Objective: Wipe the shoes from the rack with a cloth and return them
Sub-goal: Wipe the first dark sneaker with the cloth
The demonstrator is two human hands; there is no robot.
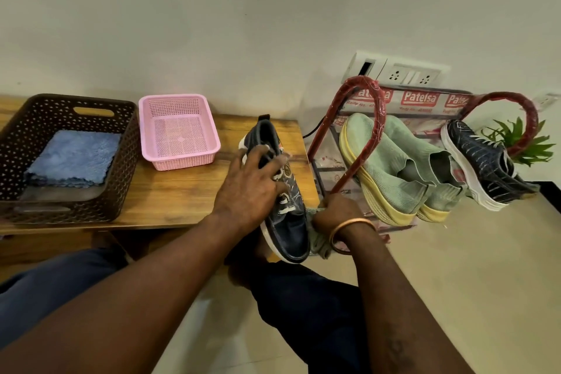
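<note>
Head view: a pale wall [243, 9] fills the top half, with a white socket panel [406, 73] low on it to the right. Below it, a wooden desk [182, 191] runs along the wall. A brown perforated basket [18, 146] sits at its left end with a folded blue towel [73, 158] inside, and a pink basket [179, 100] is just beside it. Right of the desk I've got the red-framed rack [361, 100] on a pale floor [455, 267]. Green shoes [391, 161] lean on it, a second dark shoe [482, 164] is beside them, and a green plant [525, 143] pokes out behind. Centre frame, the left hand [252, 188] curls its fingers over the laces of the dark shoe [288, 222], gripping it tilted, toe towards me, at the desk's right end. The right hand [337, 211], a bangle [352, 226] on its wrist, is bunched round a grey-green cloth [320, 244] against the shoe's side.
</note>
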